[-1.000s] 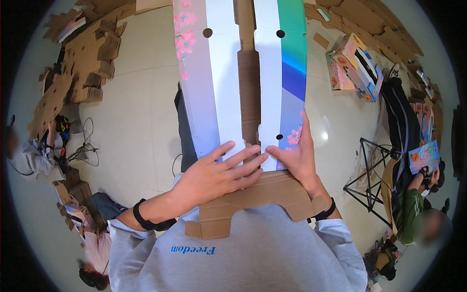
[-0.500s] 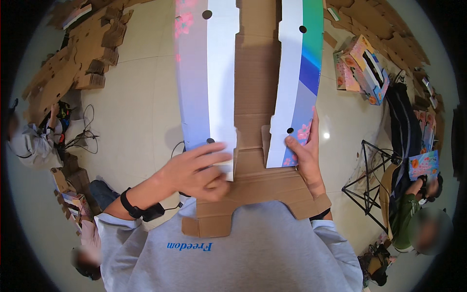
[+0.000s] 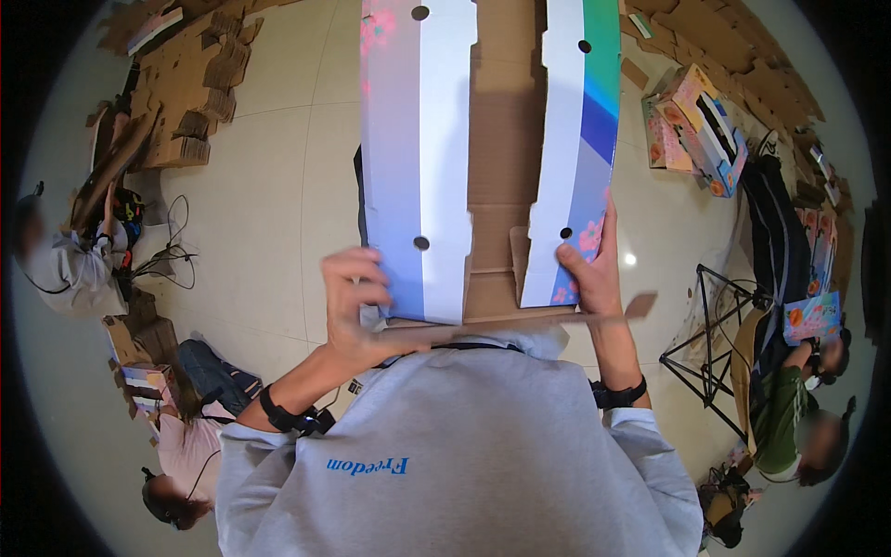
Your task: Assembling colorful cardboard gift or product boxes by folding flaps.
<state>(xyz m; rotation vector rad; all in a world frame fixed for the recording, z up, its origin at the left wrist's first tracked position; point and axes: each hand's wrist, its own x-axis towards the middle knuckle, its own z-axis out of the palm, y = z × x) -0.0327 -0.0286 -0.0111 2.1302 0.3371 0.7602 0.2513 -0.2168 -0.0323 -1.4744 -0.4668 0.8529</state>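
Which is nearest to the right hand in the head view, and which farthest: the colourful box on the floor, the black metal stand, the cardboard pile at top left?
1. Black metal stand, lower right.
2. Colourful box, upper right.
3. Cardboard pile, far left.
Measured from the right hand.

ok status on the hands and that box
Left hand grips box at its left flap. Right hand grips the right flap. Box flat, unfolded, held up in front. Nothing in the way.

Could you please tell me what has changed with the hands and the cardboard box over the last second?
The left hand slid off the middle to grip the left printed flap; the two flaps swung apart, baring more brown cardboard, and the end flap folded up edge-on. The right hand stayed on the right flap.
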